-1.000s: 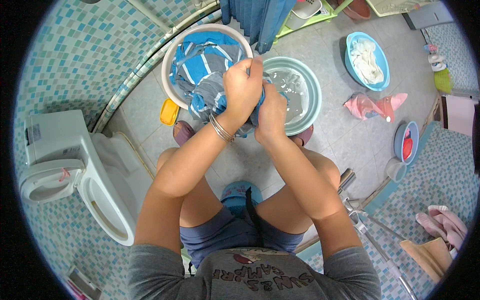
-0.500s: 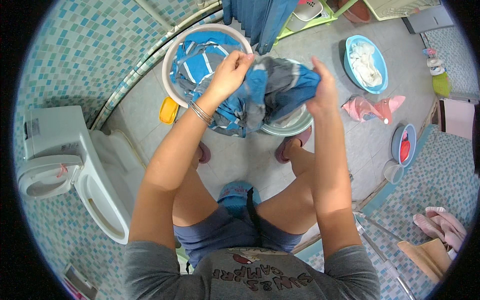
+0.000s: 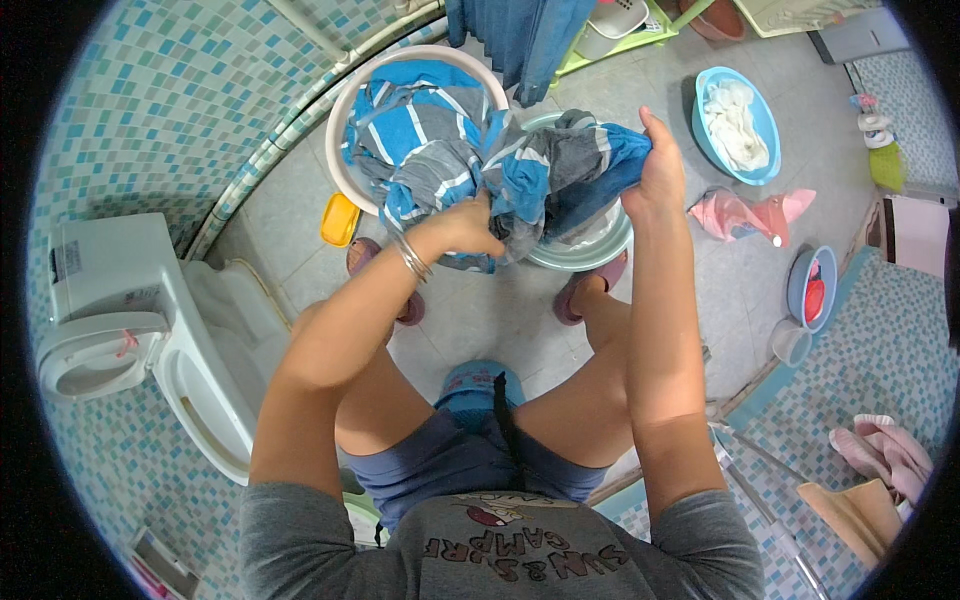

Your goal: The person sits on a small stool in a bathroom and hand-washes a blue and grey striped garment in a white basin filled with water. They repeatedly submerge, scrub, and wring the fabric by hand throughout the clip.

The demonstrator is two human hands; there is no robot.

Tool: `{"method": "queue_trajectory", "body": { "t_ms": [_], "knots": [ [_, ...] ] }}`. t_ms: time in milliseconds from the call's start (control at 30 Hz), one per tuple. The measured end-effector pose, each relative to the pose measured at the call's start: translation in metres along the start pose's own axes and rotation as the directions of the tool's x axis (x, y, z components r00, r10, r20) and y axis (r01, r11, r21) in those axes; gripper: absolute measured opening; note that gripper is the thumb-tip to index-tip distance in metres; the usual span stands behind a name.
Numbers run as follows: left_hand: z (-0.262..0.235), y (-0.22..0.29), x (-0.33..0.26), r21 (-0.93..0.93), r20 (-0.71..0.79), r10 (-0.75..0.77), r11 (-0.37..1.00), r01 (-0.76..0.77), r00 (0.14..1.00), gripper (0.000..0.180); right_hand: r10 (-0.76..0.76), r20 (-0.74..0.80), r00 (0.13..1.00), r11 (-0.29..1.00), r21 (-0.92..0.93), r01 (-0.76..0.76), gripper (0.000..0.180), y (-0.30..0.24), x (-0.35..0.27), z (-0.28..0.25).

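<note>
Blue-grey striped cloth (image 3: pixel 520 178) stretches from the pale round basin (image 3: pixel 338 150) across the teal basin (image 3: pixel 580 262); its handling seems midway: 1 end is spread, the rest lies heaped. The right hand (image 3: pixel 658 180), thumb raised, holds that end, fingers hidden. The left hand (image 3: pixel 468 226) half curls against the folds; its grip I cannot tell. The fabric looks soft, wrinkled.

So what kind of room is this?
Probably a bathroom, because I can see a white lidded toilet, small square blue-and-white wall tiles and a light-blue oval plastic basin with white cloth inside.
</note>
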State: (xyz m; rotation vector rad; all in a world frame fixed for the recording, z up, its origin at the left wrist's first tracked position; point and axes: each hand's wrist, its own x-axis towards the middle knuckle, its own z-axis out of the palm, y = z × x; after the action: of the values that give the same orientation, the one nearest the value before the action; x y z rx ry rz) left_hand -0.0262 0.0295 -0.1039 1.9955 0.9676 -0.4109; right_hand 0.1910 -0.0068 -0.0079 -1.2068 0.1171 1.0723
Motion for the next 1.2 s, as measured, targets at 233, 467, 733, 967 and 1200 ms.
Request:
{"method": "queue_trajectory", "body": {
  "t_ms": [233,467,733,967,1200],
  "knots": [
    [-0.009,0.005,0.017,-0.340,-0.583,0.102,0.870,-0.356,0.806,0.018,-0.172,0.404,0.899,0.390,-0.810,0.439,0.054,0.004,0.009,-0.024],
    [-0.051,0.032,-0.007,-0.633,-0.454,0.211,0.607,-0.480,0.866,0.017,-0.276,0.688,0.672,-0.109,-0.717,0.689,0.050,0.007,0.002,-0.033],
    [-0.063,0.048,-0.034,-0.742,-0.576,-0.149,0.508,-0.437,0.804,0.026,-0.173,0.475,0.863,0.875,-0.328,0.356,0.016,0.001,-0.008,-0.019],
    [-0.049,0.029,-0.027,-0.498,-0.656,-0.082,0.794,-0.348,0.750,0.034,-0.033,0.079,0.996,0.998,0.054,0.029,0.021,-0.002,0.026,-0.030],
    [-0.033,0.040,0.001,-0.494,-0.726,0.057,0.649,-0.578,0.685,0.042,0.302,0.095,0.948,0.953,0.000,-0.304,0.036,0.035,0.010,-0.001]
  ]
}}
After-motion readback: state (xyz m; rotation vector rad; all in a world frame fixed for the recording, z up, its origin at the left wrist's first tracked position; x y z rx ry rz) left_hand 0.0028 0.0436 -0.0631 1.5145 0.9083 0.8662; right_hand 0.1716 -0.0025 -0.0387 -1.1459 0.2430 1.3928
